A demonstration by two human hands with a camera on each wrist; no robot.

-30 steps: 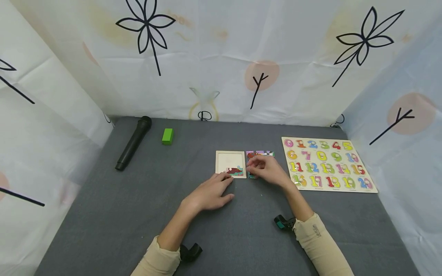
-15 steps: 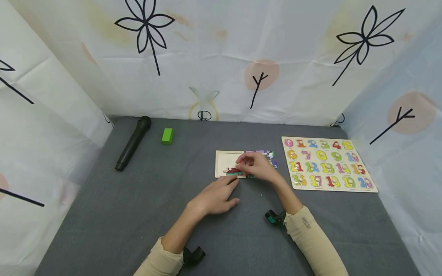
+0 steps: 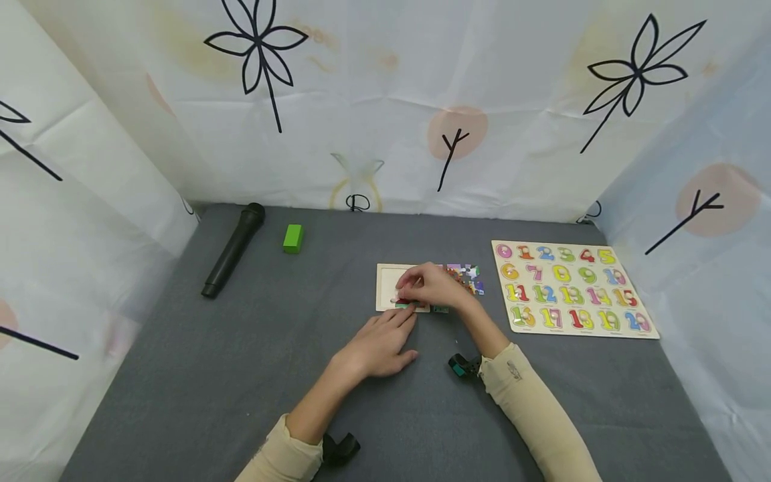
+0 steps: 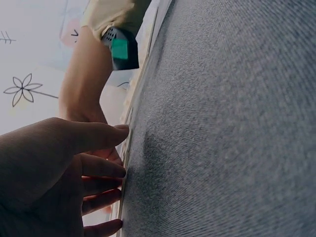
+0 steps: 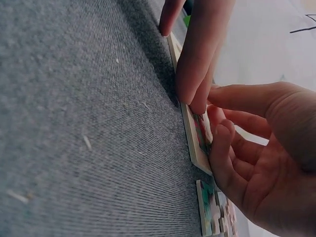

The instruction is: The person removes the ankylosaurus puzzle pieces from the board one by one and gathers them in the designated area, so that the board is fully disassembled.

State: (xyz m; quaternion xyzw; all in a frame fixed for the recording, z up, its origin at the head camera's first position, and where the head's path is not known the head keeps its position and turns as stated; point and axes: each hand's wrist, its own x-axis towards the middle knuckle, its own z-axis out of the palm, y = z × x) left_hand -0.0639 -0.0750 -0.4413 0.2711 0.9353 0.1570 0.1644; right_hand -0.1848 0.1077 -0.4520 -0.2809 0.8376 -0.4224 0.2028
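In the head view, a small square wooden puzzle tray (image 3: 383,288) lies on the grey cloth. Coloured picture pieces sit along its lower edge. My left hand (image 3: 381,343) lies flat with its fingers extended, their tips touching the tray's front edge. Over the tray, my right hand (image 3: 429,284) has its thumb and fingertips brought together, pinching what seems to be a puzzle piece, mostly hidden by the fingers. Colourful puzzle pieces (image 3: 471,273) lie right of the tray, partly behind the right hand. The right wrist view also shows the tray's edge (image 5: 197,158) under the left fingertips.
A number puzzle board (image 3: 569,288) lies to the right. A green block (image 3: 292,238) and a black microphone (image 3: 233,251) are at the back left. A white printed curtain (image 3: 385,120) borders the grey table (image 3: 289,321).
My right hand has moved left from the loose puzzle pieces to over the tray, its fingertips kept together. My left hand has shifted slightly right along the tray's front edge.
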